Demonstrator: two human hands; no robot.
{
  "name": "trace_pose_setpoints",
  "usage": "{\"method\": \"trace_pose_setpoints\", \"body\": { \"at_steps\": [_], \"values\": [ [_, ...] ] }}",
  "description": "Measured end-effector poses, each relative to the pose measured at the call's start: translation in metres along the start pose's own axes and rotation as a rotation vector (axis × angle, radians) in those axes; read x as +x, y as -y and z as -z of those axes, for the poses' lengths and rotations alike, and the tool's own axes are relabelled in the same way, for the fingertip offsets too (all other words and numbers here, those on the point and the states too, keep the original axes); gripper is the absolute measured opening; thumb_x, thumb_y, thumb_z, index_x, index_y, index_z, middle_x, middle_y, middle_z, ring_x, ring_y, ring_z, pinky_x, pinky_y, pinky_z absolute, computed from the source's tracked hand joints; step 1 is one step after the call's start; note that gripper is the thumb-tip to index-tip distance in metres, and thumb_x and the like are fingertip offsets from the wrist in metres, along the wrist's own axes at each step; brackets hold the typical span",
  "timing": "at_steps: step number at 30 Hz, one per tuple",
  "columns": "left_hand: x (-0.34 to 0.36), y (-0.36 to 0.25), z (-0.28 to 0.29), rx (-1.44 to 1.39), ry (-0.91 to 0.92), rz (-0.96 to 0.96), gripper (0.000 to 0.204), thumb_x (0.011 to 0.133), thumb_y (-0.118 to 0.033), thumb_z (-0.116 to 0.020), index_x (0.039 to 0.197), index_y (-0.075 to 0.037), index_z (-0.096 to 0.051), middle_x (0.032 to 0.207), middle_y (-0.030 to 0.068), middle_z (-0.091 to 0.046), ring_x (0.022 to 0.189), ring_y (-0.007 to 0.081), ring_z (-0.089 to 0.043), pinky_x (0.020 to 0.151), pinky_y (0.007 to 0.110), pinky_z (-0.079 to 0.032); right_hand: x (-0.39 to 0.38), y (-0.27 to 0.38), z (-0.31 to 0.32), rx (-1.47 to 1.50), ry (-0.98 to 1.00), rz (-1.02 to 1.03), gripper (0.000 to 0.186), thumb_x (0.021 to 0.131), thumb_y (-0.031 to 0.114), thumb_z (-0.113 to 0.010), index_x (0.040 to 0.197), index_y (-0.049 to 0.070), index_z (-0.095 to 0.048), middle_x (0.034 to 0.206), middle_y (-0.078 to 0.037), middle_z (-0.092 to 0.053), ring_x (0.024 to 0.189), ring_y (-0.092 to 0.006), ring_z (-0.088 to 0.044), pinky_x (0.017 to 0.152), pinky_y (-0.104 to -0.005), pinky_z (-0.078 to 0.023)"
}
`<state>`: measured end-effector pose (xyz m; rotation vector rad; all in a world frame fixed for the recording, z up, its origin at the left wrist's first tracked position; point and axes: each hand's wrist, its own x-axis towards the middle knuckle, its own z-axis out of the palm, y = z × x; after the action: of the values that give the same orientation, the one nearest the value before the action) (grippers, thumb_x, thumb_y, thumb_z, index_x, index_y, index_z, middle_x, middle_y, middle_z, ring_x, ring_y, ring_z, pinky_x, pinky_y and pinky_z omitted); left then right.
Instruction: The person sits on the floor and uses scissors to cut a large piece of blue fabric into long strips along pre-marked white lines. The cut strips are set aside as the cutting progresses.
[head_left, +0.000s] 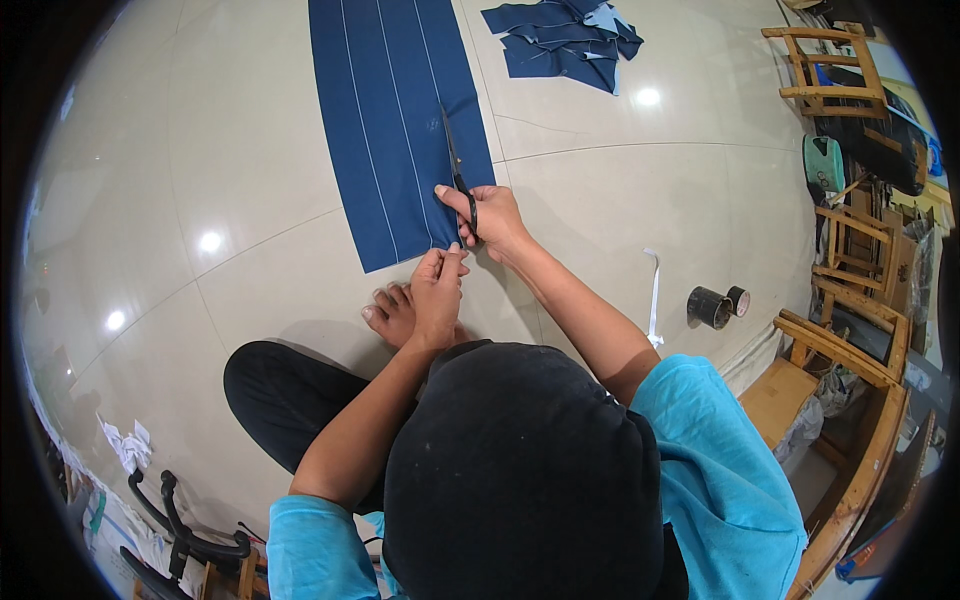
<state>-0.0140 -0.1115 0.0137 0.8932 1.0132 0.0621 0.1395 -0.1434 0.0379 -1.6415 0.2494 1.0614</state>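
A long blue fabric panel (375,120) with pale lines along its length lies on the floor. My right hand (485,222) grips black-handled scissors (461,186) at the panel's lower right, their blades pointing up along the right-hand line. My left hand (440,280) pinches the panel's lower edge near that line, just below and left of my right hand. My bare foot (389,315) is beside my left hand. A pile of blue fabric pieces (560,55) lies at the upper right of the panel.
At the right are dark rolls (709,307) and a white strip (652,300) on the tiled floor (200,180). Wooden frames (830,100) and clutter line the right edge. A black chair base (183,530) and crumpled white scraps (130,445) are at the lower left.
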Motion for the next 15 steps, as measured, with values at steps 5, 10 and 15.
{"method": "trace_pose_setpoints", "body": {
  "at_steps": [5, 10, 15],
  "values": [
    [0.000, 0.001, 0.000, -0.012, -0.005, 0.001, 0.027, 0.107, -0.030, -0.064, 0.099, -0.005, -0.070, 0.077, -0.0036, -0.059, 0.060, 0.0009, -0.042, 0.052, 0.020, -0.033, -0.002, 0.005, -0.001, -0.002, 0.006, -0.008, 0.047, 0.086, 0.037, -0.087, 0.070, 0.005, -0.057, 0.059, -0.004, -0.057, 0.043, -0.0098, -0.051, 0.036, -0.0248, -0.040],
    [-0.001, -0.001, 0.001, -0.014, -0.010, 0.019, 0.026, 0.107, -0.030, -0.064, 0.098, -0.005, -0.070, 0.077, -0.0043, -0.059, 0.060, 0.0009, -0.042, 0.052, 0.020, -0.032, 0.000, 0.018, -0.006, 0.008, -0.007, -0.017, 0.048, 0.087, 0.040, -0.086, 0.069, 0.006, -0.056, 0.059, -0.003, -0.055, 0.043, -0.0101, -0.050, 0.038, -0.0256, -0.040],
    [-0.002, -0.003, -0.001, 0.004, -0.009, 0.017, 0.026, 0.107, -0.030, -0.063, 0.099, -0.006, -0.070, 0.077, -0.0048, -0.058, 0.060, 0.0009, -0.041, 0.052, 0.020, -0.032, 0.006, 0.024, -0.008, 0.028, -0.001, -0.026, 0.047, 0.087, 0.039, -0.086, 0.069, 0.007, -0.056, 0.060, -0.003, -0.055, 0.044, -0.0095, -0.050, 0.038, -0.0247, -0.039]
  ]
}}
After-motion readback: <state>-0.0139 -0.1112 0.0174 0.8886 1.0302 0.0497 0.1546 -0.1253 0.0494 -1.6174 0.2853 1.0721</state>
